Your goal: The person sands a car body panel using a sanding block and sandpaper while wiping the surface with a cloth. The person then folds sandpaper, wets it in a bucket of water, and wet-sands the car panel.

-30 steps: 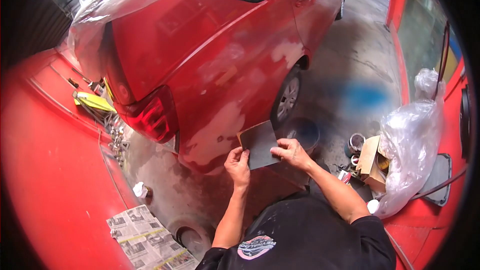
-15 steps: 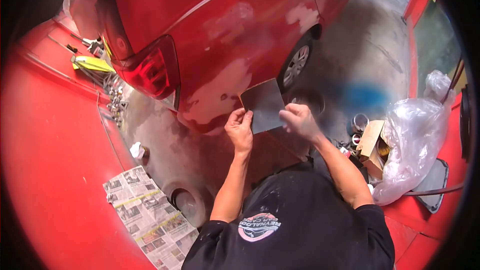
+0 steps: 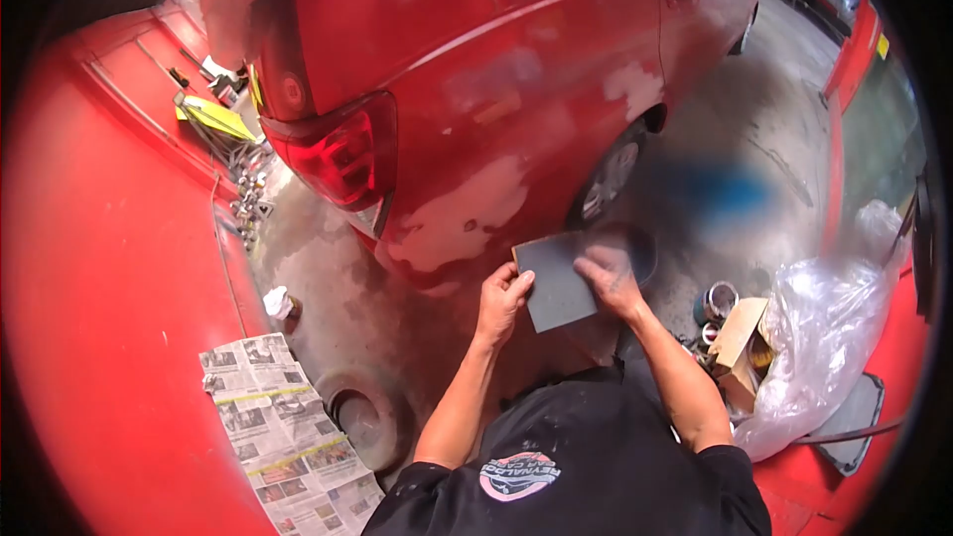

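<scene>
A dark grey sheet of sandpaper [image 3: 559,296] is held up in front of my chest, its brownish edge showing at the upper left. My left hand [image 3: 503,304] pinches its left edge, thumb on the near face. At the right edge, my right hand [image 3: 610,280] has its fingers curled over the sheet, slightly blurred by motion. Beyond the sheet stands a red car [image 3: 447,129] with pale, sanded-looking patches [image 3: 467,213] on its rear side panel. Its tail light [image 3: 342,154] is to the left of the patches, its rear wheel [image 3: 611,179] to the right.
Newspaper [image 3: 288,437] covers part of a red surface at left, near a round dark object [image 3: 367,415] on the floor. At right are a can [image 3: 717,300], an open cardboard box [image 3: 740,347] and clear plastic sheeting [image 3: 819,337]. Clutter lines the left wall.
The sheet and both hands sit lower in view and further right. The right hand has moved inward over the sheet's face. The camera view has shifted, showing more of the car.
</scene>
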A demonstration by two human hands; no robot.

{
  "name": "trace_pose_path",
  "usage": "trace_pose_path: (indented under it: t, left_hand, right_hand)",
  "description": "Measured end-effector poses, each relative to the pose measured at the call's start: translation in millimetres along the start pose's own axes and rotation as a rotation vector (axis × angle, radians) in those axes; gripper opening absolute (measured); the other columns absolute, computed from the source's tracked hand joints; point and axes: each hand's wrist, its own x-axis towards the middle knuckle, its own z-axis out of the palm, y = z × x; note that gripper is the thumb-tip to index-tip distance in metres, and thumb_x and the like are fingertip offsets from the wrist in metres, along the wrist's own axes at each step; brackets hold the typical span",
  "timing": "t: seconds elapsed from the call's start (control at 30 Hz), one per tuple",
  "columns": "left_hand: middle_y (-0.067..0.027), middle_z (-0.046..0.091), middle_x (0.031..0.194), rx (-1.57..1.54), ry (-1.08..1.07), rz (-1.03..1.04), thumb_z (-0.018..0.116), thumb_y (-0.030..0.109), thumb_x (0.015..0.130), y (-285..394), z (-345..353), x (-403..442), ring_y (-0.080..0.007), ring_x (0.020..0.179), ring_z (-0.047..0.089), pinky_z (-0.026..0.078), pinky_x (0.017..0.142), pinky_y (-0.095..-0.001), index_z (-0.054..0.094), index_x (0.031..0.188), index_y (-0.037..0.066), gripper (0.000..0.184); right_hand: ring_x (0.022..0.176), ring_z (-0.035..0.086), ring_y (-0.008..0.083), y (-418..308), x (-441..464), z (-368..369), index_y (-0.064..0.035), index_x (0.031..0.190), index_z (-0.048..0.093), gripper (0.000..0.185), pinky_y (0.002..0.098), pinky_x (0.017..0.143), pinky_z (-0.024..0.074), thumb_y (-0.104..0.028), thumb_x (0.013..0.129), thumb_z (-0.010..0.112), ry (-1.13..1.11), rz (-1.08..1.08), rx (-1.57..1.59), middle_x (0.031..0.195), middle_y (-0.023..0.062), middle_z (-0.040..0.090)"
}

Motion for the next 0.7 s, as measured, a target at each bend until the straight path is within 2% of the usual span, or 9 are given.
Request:
trace_pose_path:
  t: [0.17,0.3,0.37,0.43,0.5,0.53,0.57,0.67,0.7]
  left_hand:
    - [0.0084,0.054,0.076,0.287,0.055,0.157,0.074,0.019,0.101,-4,-2,-2,-0.0035,0.073,0.045,0.037,0.062,-0.0256,0.064,0.079,0.003,0.029]
    - [0.0084,0.052,0.074,0.304,0.027,0.177,0.074,0.016,0.101,-17,-2,-9,-0.0036,0.071,0.044,0.036,0.061,-0.0263,0.063,0.078,0.003,0.029]
    - [0.0085,0.051,0.074,0.288,0.02,0.204,0.075,0.014,0.1,-16,3,-8,-0.0037,0.071,0.044,0.036,0.06,-0.0265,0.062,0.078,0.002,0.028]
    - [0.0082,0.052,0.074,0.382,0.141,0.304,0.074,0.013,0.1,-17,8,-10,-0.0037,0.07,0.044,0.036,0.06,-0.0259,0.061,0.077,0.002,0.029]
    - [0.0052,0.055,0.073,0.442,0.189,0.337,0.074,0.011,0.099,-9,15,-12,-0.0046,0.069,0.046,0.038,0.06,-0.0267,0.065,0.082,0.001,0.023]
    - [0.0021,0.058,0.072,0.502,0.237,0.365,0.074,0.01,0.099,-4,18,-14,-0.0055,0.068,0.049,0.04,0.059,-0.0276,0.069,0.086,-0.001,0.017]
    - [-0.001,0.061,0.072,0.562,0.284,0.391,0.074,0.008,0.098,-1,21,-16,-0.0064,0.067,0.052,0.042,0.059,-0.0284,0.072,0.091,-0.003,0.013]
    - [-0.0013,0.067,0.075,0.657,0.19,0.545,0.074,0.007,0.096,-1,30,-18,-0.0076,0.068,0.058,0.047,0.062,-0.0272,0.076,0.102,-0.005,0.013]
    - [-0.006,0.071,0.079,0.748,0.119,0.544,0.077,0.008,0.094,3,30,-20,-0.0114,0.069,0.062,0.051,0.066,-0.0286,0.077,0.103,-0.004,0.015]
  right_hand:
    - [0.079,0.061,0.0063,-14,9,11,0.0021,0.111,0.076,0.025,0.0266,0.072,0.0508,-0.02,0.104,0.068,0.034,0.056,0.353,0.088,-0.0029,0.071]
    - [0.075,0.06,0.0075,-17,13,-2,0.0028,0.092,0.075,0.023,0.0293,0.068,0.0501,-0.017,0.102,0.068,0.02,-0.046,0.032,0.077,0.0003,0.069]
    - [0.075,0.067,0.014,-14,10,8,0.0034,0.095,0.076,0.022,0.0334,0.071,0.0536,-0.017,0.1,0.069,0.14,-0.036,-0.023,0.076,0.0085,0.072]
    - [0.086,0.074,0.0252,-13,4,16,0.003,0.114,0.075,0.029,0.0385,0.08,0.0567,-0.021,0.099,0.07,0.218,-0.031,-0.128,0.095,0.0183,0.077]
    - [0.103,0.074,0.0347,-5,-3,29,0.0022,0.134,0.067,0.045,0.042,0.09,0.0574,-0.026,0.099,0.071,0.279,-0.19,-0.259,0.118,0.0248,0.074]
    - [0.124,0.067,0.0413,-8,-10,26,0.0069,0.148,0.054,0.066,0.0434,0.105,0.0526,-0.037,0.101,0.07,0.129,-0.057,-0.304,0.137,0.0307,0.065]
    - [0.124,0.067,0.0413,-7,-12,30,0.0069,0.148,0.054,0.066,0.0434,0.105,0.0526,-0.037,0.101,0.07,0.128,-0.05,-0.302,0.137,0.0307,0.065]
    - [0.147,0.05,0.043,2,-12,38,0.0169,0.154,0.04,0.088,0.0427,0.122,0.0373,-0.053,0.104,0.062,0.07,-0.023,-0.196,0.152,0.0378,0.052]
    - [0.145,0.054,0.0357,-8,-8,30,0.0142,0.155,0.042,0.084,0.039,0.12,0.0401,-0.05,0.105,0.062,-0.017,0.073,-0.03,0.152,0.0329,0.055]
